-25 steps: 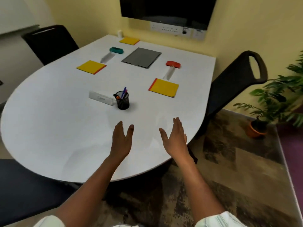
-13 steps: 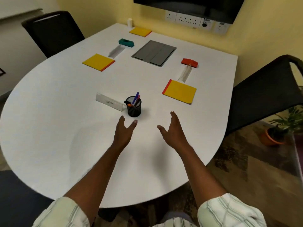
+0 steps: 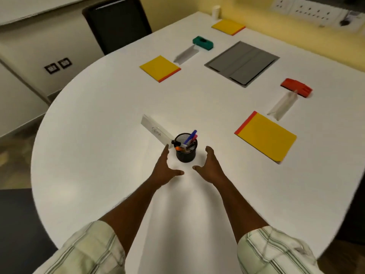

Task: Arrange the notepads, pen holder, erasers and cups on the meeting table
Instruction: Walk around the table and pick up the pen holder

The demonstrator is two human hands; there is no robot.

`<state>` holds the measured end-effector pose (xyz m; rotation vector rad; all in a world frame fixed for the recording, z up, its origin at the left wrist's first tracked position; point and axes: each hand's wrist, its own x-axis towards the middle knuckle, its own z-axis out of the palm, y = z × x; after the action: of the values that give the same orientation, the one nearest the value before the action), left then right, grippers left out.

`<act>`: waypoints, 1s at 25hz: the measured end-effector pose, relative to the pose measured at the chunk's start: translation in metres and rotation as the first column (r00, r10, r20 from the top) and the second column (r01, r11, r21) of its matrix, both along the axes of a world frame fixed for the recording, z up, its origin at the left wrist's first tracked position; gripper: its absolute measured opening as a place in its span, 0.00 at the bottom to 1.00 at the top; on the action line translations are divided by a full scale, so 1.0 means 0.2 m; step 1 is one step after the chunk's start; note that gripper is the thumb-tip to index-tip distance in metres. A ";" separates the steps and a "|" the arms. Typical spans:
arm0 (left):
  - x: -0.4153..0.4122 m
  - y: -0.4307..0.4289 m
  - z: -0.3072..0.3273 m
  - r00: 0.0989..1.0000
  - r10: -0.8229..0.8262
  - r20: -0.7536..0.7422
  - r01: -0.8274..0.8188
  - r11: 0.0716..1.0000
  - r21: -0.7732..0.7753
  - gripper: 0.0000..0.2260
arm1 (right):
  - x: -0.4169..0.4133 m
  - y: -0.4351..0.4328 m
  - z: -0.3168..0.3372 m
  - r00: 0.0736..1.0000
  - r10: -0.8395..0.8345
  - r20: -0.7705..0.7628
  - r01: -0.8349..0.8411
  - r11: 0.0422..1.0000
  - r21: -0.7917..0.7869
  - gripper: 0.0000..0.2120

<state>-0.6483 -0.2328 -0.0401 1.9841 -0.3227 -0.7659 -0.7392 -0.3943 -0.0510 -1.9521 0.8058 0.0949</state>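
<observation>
A black mesh pen holder (image 3: pixel 186 153) with several pens stands on the white meeting table (image 3: pixel 98 175). My left hand (image 3: pixel 165 169) is open just left of it and my right hand (image 3: pixel 210 168) is open just right of it; neither touches it. Three yellow notepads lie on the table: at the right (image 3: pixel 265 136), at the left (image 3: pixel 160 68) and at the far end (image 3: pixel 228 26). A green eraser (image 3: pixel 203 42) and a red eraser (image 3: pixel 296 87) lie farther back. A small white cup (image 3: pixel 215 11) stands at the far edge.
A white name card (image 3: pixel 156 132) stands touching the pen holder's left side; two more name cards lie by the green eraser (image 3: pixel 185 54) and by the red eraser (image 3: pixel 282 105). A grey cable hatch (image 3: pixel 242 63) sits mid-table. A black chair (image 3: pixel 116 22) stands at the far left.
Both hands have moved forward to either side of the pen holder, and the view has come closer over the table.
</observation>
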 end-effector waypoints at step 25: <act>-0.11 -0.12 0.04 0.977 0.184 0.109 -0.168 0.976 -0.139 0.37 | 0.06 -0.01 -0.03 0.940 0.045 0.338 -0.095 0.987 0.132 0.33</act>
<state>-0.6706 -0.2566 -0.0312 1.9108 -0.2566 -0.4999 -0.7263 -0.3955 -0.0564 -1.7924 0.4903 -0.1300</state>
